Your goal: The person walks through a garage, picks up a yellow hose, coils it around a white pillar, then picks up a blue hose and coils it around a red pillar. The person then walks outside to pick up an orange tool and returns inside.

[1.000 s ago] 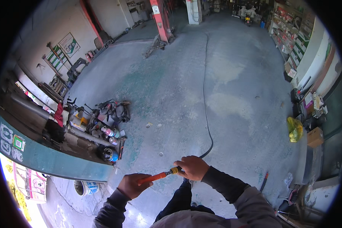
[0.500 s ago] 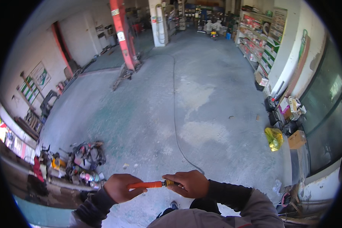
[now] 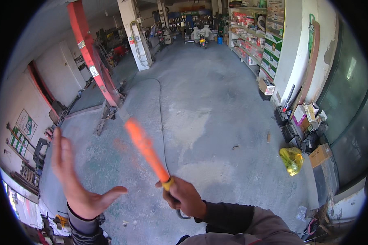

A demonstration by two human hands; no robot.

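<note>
Since half a second ago my left hand (image 3: 75, 179) has let go of the orange tool (image 3: 145, 148) and swung out to the left, and the tool has tipped up from lying level between both hands. That left hand is now spread flat, fingers (image 3: 57, 149) straight and thumb out, holding nothing, well apart from the tool. Behind it, the red lift post (image 3: 92, 61) rises from the concrete floor (image 3: 208, 106). The blurred tool slants up and to the left above the floor, its lower yellow end in my right hand (image 3: 184, 197), whose fingers are curled tight around it. A thin cable (image 3: 161, 118) runs across the floor behind. Further right lies a yellow bag (image 3: 291, 160) near cardboard boxes (image 3: 319, 154) by the wall.
</note>
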